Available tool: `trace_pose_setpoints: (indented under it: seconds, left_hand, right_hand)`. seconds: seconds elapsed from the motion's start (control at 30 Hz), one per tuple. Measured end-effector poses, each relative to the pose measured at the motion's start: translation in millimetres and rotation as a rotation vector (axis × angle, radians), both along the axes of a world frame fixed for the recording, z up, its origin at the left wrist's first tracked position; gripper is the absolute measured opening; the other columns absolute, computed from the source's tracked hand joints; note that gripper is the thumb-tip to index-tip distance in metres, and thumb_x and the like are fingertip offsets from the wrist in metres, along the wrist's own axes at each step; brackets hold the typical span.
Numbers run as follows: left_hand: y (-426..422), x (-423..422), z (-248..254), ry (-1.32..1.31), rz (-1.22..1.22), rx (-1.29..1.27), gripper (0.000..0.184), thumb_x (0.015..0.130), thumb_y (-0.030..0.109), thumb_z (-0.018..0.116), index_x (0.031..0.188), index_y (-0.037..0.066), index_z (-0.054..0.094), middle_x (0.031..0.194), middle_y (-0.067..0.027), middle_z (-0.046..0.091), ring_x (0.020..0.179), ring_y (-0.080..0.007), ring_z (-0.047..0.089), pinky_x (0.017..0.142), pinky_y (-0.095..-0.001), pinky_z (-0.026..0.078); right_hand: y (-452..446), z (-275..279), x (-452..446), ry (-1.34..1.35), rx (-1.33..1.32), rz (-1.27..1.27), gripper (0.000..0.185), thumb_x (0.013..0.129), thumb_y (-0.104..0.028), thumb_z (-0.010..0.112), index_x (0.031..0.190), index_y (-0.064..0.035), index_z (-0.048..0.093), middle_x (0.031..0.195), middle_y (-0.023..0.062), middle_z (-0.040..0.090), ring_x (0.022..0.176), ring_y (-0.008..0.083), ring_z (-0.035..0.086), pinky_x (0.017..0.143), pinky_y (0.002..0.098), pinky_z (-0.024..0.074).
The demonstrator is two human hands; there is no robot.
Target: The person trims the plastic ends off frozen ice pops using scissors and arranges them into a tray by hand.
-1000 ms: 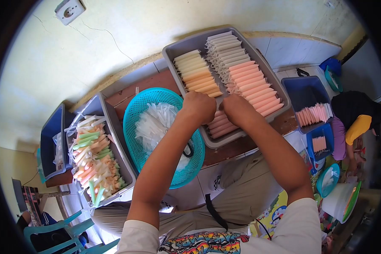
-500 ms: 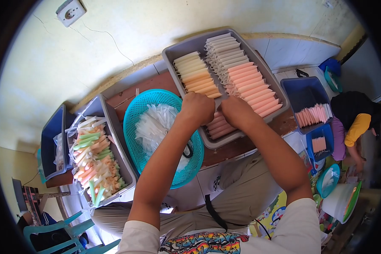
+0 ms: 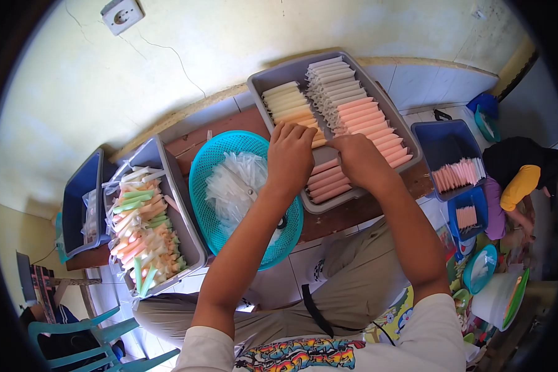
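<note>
A grey tray (image 3: 395, 99) holds rows of filled plastic tubes: pale yellow tubes (image 3: 281, 93), orange tubes (image 3: 301, 116), white tubes (image 3: 335, 77) and pink tubes (image 3: 378, 133). My left hand (image 3: 291, 155) lies over the near end of the orange row, its fingers extended side by side and touching the tubes. My right hand (image 3: 361, 161) is just to its right, above the tray's middle and beside the pink tubes. Its fingers are curled, with the index finger and thumb side toward my left hand. Whatever it may hold is hidden beneath it.
Left of the tray stands a turquoise basket (image 3: 195, 180) with clear plastic sleeves (image 3: 232, 186) and scissors. Farther left, a grey bin (image 3: 195, 245) holds mixed coloured tubes. At right are a blue bin (image 3: 431, 139) with pink tubes and a bent-over person (image 3: 518, 180).
My left hand has gone from a fist to extended fingers over the orange row. My right hand has turned slightly and sits a little farther right. The view has shifted slightly.
</note>
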State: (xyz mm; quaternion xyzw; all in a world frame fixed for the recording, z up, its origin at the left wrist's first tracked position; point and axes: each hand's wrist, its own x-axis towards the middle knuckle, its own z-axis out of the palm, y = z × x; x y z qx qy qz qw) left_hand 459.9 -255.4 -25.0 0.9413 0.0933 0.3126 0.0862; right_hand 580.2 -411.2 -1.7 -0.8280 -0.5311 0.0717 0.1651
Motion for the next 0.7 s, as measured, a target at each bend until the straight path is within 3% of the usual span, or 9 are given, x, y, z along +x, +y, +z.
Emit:
trace_pose_setpoints:
  seconds: [0.07,0.27,0.37,0.57,0.7]
  left_hand:
    - [-1,-6,3,-0.149,-0.01,0.022,0.028,0.087,0.0,0.065,0.112,0.004,0.077,0.111,-0.012,0.077,0.113,-0.0307,0.069,0.109,-0.0473,0.049]
    - [-2,-32,14,-0.165,0.007,-0.184,0.03,0.091,-0.001,0.068,0.12,0.004,0.074,0.118,-0.0137,0.074,0.115,-0.0356,0.068,0.101,-0.0473,0.053]
    - [2,-49,21,-0.122,0.017,-0.244,0.031,0.093,0.0,0.07,0.123,0.006,0.073,0.12,-0.0154,0.074,0.116,-0.0373,0.067,0.099,-0.0473,0.054]
    - [5,-82,37,-0.175,0.019,-0.35,0.029,0.093,0.0,0.074,0.121,0.008,0.075,0.115,-0.0159,0.075,0.109,-0.0374,0.071,0.094,-0.0456,0.056]
    - [3,-102,49,-0.262,0.046,-0.348,0.026,0.092,0.002,0.076,0.117,0.007,0.077,0.11,-0.0146,0.077,0.102,-0.0353,0.074,0.089,-0.0423,0.058]
  right_hand:
    - [-2,-1,-3,0.017,0.306,0.021,0.04,0.086,0.008,0.065,0.125,0.0052,0.073,0.113,0.0276,0.074,0.106,0.0449,0.071,0.096,0.0491,0.0561]
    - [-2,21,-25,0.054,0.431,-0.021,0.042,0.093,0.002,0.071,0.135,0.0009,0.068,0.116,0.0243,0.075,0.102,0.0415,0.073,0.089,0.0459,0.0601]
    - [0,26,-32,0.112,0.519,0.0,0.037,0.094,-0.001,0.069,0.131,0.0018,0.069,0.115,0.0248,0.075,0.105,0.0417,0.073,0.092,0.0479,0.0589]
    - [8,41,-53,0.136,0.733,0.073,0.032,0.096,-0.003,0.071,0.128,0.0009,0.07,0.112,0.0199,0.076,0.099,0.0304,0.077,0.079,0.0398,0.0627]
    - [12,44,-67,0.123,0.752,0.092,0.03,0.097,-0.003,0.071,0.127,0.0008,0.071,0.111,0.0188,0.077,0.097,0.0296,0.077,0.081,0.0388,0.0629]
